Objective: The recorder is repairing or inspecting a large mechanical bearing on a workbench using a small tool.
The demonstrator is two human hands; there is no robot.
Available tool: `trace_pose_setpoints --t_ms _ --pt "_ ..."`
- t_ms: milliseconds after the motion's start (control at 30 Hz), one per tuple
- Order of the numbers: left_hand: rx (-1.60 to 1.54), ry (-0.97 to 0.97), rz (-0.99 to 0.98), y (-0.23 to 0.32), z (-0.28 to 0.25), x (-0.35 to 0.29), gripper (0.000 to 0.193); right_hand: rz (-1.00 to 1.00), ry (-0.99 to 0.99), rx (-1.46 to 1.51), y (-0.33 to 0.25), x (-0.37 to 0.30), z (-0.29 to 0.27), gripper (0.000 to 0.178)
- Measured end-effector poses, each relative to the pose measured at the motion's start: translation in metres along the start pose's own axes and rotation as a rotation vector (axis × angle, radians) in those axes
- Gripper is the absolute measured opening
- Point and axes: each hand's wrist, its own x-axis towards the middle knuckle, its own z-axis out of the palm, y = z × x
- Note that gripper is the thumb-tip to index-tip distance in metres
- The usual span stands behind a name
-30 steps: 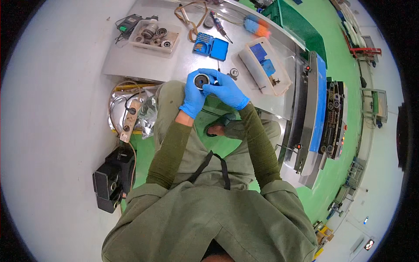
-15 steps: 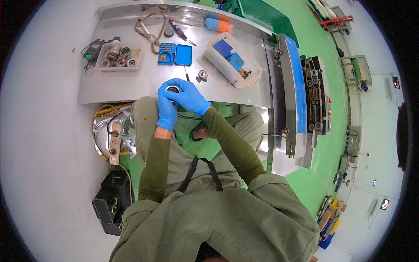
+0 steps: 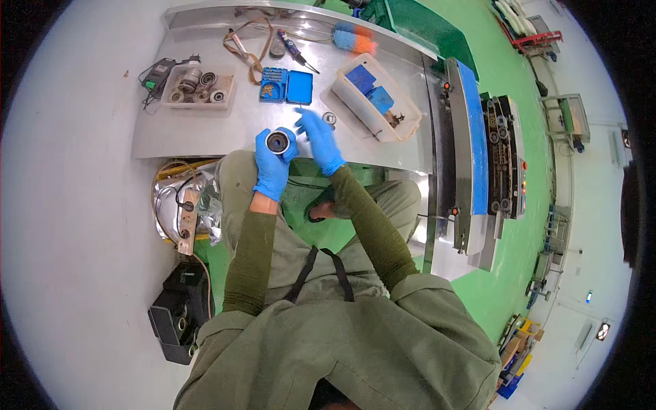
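My left hand (image 3: pixel 272 169), in a blue glove, is wrapped round a small wheel-like round part (image 3: pixel 277 142) with a pale rim and a dark hollow centre, its open face turned up. To the right of it, at the table's near edge, my gloved right hand (image 3: pixel 320 142) is apart from the part. Its fingers are smeared by motion, and whether they hold anything is unclear. A small round metal piece (image 3: pixel 329 117) lies on the table just past the right hand. Beyond both hands sits an opened blue case (image 3: pixel 298 87) with small bits inside.
On the metal table (image 3: pixel 164 140) stand a clear bin (image 3: pixel 176 96) of round parts at left and a white bin (image 3: pixel 347 92) with blue boxes at right. A screwdriver (image 3: pixel 290 46), a strap (image 3: pixel 256 58) and a duster (image 3: pixel 354 39) lie farther back. A machine (image 3: pixel 468 137) stands at right.
My right hand has come off the round part and moved right, over where a slim dark tool lay. The left hand keeps hold of the part, now more exposed.
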Motion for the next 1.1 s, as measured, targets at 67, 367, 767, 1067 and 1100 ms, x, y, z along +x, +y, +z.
trace_pose_setpoints --t_ms 67,367,767,1067,1100 --pt "0.009 0.098 0.006 0.002 0.021 -0.003 0.041 -0.098 0.451 -0.464 0.034 0.009 -0.03 0.036" --pt "0.013 0.103 -0.04 -0.002 0.019 -0.002 0.041 0.042 0.128 -0.868 0.072 0.032 -0.091 0.035" --pt "0.08 0.193 -0.066 -0.015 0.007 0.007 0.043 0.127 0.047 0.213 -0.026 -0.014 -0.011 0.023" --pt "0.06 0.152 -0.073 -0.016 -0.005 0.005 0.034 0.15 0.046 0.269 -0.045 -0.024 0.001 0.018" --pt "0.066 0.046 -0.059 -0.016 -0.01 0.005 0.034 -0.124 0.06 -0.025 -0.043 -0.028 0.005 0.017"
